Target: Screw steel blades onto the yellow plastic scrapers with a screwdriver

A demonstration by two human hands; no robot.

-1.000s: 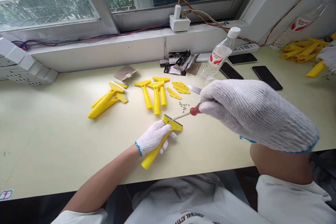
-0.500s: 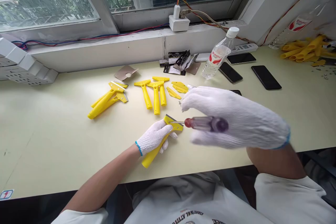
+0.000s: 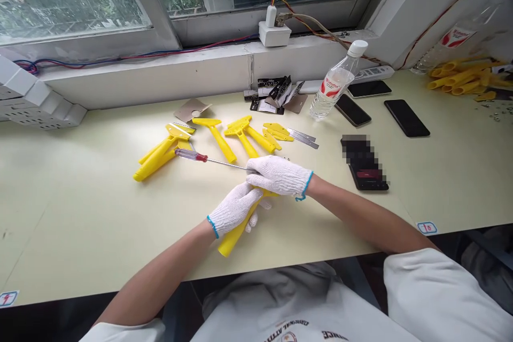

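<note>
My left hand (image 3: 238, 206), in a white knit glove, is wrapped around the handle of a yellow scraper (image 3: 231, 240). My right hand (image 3: 278, 175), gloved too, is closed over the scraper's head and hides most of it. From its fingers a screwdriver (image 3: 194, 155) sticks out to the left, its clear handle with a red collar pointing away and its shaft end hidden under the fingers. Beyond the hands lie more yellow scrapers (image 3: 218, 139), with yellow cover plates (image 3: 276, 131) and thin metal blades (image 3: 303, 138) beside them. Two scrapers (image 3: 158, 155) overlap at the left.
A water bottle (image 3: 334, 83) stands near the wall beside several phones (image 3: 406, 117). Black packaging (image 3: 276, 96) and a brown card piece (image 3: 192, 111) lie at the back. White boxes (image 3: 40, 96) sit at far left; yellow handles (image 3: 465, 77) are piled at far right.
My right hand has come down and left onto the scraper head. The screwdriver's handle now points left instead of right. The loose scrapers beyond have shifted; my left hand has stayed put.
</note>
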